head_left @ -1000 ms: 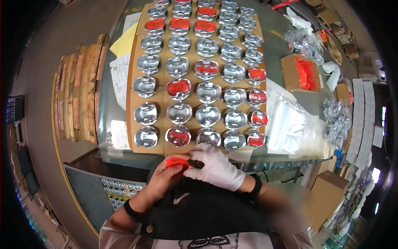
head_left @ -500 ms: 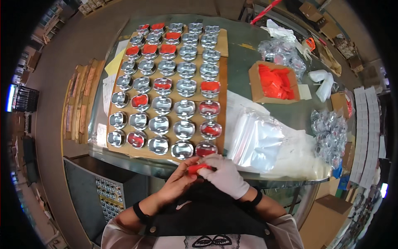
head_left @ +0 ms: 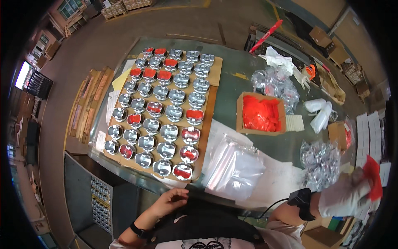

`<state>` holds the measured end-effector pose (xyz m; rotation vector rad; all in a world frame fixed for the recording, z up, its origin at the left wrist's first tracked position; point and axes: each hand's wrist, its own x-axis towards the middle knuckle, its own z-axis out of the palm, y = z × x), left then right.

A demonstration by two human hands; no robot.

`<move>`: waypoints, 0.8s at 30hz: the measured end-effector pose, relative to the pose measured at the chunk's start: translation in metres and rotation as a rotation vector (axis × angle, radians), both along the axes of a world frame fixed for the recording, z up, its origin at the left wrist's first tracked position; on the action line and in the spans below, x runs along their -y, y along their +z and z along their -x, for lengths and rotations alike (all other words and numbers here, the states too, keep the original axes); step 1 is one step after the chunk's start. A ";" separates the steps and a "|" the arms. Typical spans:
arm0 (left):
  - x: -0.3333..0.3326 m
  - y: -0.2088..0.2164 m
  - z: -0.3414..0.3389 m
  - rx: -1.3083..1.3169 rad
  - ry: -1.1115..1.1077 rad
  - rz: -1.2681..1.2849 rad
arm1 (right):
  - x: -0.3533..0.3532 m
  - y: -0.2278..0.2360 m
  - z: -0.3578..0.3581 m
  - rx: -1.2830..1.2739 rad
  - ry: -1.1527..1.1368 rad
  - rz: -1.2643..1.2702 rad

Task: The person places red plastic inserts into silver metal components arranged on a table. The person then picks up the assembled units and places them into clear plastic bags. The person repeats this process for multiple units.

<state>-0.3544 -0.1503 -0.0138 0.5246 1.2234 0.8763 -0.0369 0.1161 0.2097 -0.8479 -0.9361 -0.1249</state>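
Rows of silver engine pistons (head_left: pixel 173 113) stand on a brown cardboard sheet (head_left: pixel 214 76) on the green table; red pieces show inside some of them. My left hand (head_left: pixel 171 202) is bare and hovers at the table's near edge, below the nearest row of pistons. Its fingers are loosely curled, thumb apart, with nothing seen in them. My right hand (head_left: pixel 345 197), in a white glove, is out at the far right, closed on a red plastic bag (head_left: pixel 374 177). The glove's fingertips are partly hidden behind the bag.
A cardboard box (head_left: pixel 239 118) of red plastic bags stands right of the pistons. Clear plastic bags (head_left: pixel 238 168) lie on white paper nearer me. Bagged pistons (head_left: pixel 321 164) are piled at the right; white gloves (head_left: pixel 282 60) lie at the back. A grey cabinet (head_left: pixel 83 174) stands at lower left.
My hands were together over a red piece at the table edge. Now the right has swung far right with a red plastic bag, while the left stays near the edge. The view has shifted.
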 end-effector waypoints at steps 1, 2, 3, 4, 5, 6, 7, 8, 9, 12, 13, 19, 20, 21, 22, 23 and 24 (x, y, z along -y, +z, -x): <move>-0.001 -0.002 0.004 -0.017 -0.013 0.004 | -0.007 0.006 -0.007 -0.055 0.049 -0.121; -0.004 -0.003 0.007 -0.034 -0.028 0.008 | -0.016 0.000 -0.003 0.017 0.014 -0.046; -0.012 -0.003 0.009 -0.044 -0.042 -0.014 | -0.025 -0.005 0.000 0.092 -0.029 0.021; -0.020 0.003 0.010 -0.079 -0.083 -0.004 | -0.037 -0.023 0.020 0.194 -0.036 0.196; -0.032 0.010 0.013 -0.113 -0.126 0.008 | -0.054 -0.040 0.033 0.355 -0.182 0.386; -0.044 0.016 0.018 -0.143 -0.176 0.017 | -0.067 -0.067 0.037 0.446 -0.125 0.431; -0.066 0.024 0.021 -0.176 -0.263 0.015 | -0.079 -0.090 0.041 0.436 0.048 0.635; -0.093 0.034 0.020 -0.187 -0.350 0.040 | -0.102 -0.130 0.032 0.636 0.095 0.705; -0.126 0.046 0.015 -0.198 -0.451 0.069 | -0.116 -0.179 0.014 0.834 0.209 1.080; -0.178 0.037 -0.015 -0.320 -0.733 -0.221 | -0.089 -0.204 0.026 0.723 0.396 1.226; -0.194 0.029 -0.030 -0.331 -0.801 -0.330 | -0.077 -0.228 0.001 0.940 0.240 0.968; -0.220 0.011 -0.025 0.057 -0.998 -0.056 | -0.011 -0.205 -0.050 0.537 0.451 1.348; -0.220 0.023 -0.007 0.039 -0.981 0.022 | -0.013 -0.202 -0.054 0.570 0.473 1.290; -0.212 0.025 0.010 0.039 -0.864 0.129 | -0.014 -0.197 -0.058 0.597 0.475 1.246; -0.214 0.041 0.029 0.109 -0.675 0.210 | -0.031 -0.186 -0.051 0.678 0.421 1.258; -0.213 0.057 0.047 0.045 -0.534 0.103 | -0.048 -0.172 -0.038 0.702 0.443 1.198; -0.208 0.068 0.077 0.029 -0.452 0.061 | -0.069 -0.161 -0.021 0.665 0.513 1.171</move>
